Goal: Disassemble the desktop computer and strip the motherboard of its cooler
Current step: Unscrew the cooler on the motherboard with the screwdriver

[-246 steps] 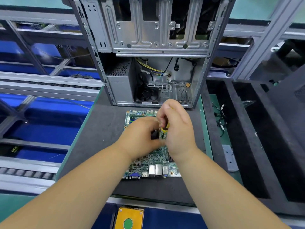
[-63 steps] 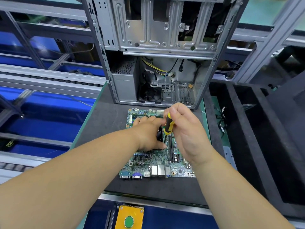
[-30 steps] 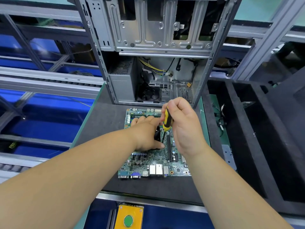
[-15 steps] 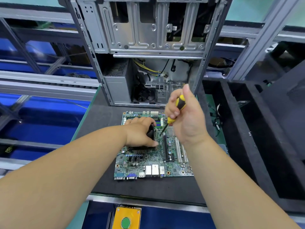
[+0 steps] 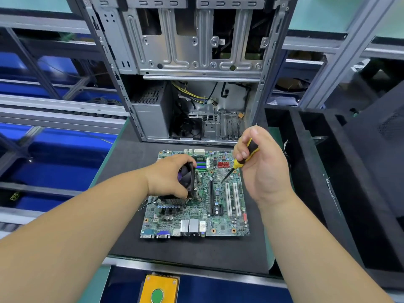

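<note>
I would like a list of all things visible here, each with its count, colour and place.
motherboard: 1, green, flat on the mat
cooler: 1, black fan, tilted on the board's left part
screwdriver: 1, yellow-black, tip over the board
case: 1, grey, open, behind the board
mat: 1, dark grey, under the board
button: 1, green on a yellow box, bottom edge
left hand: grips the cooler
right hand: holds the screwdriver
</note>
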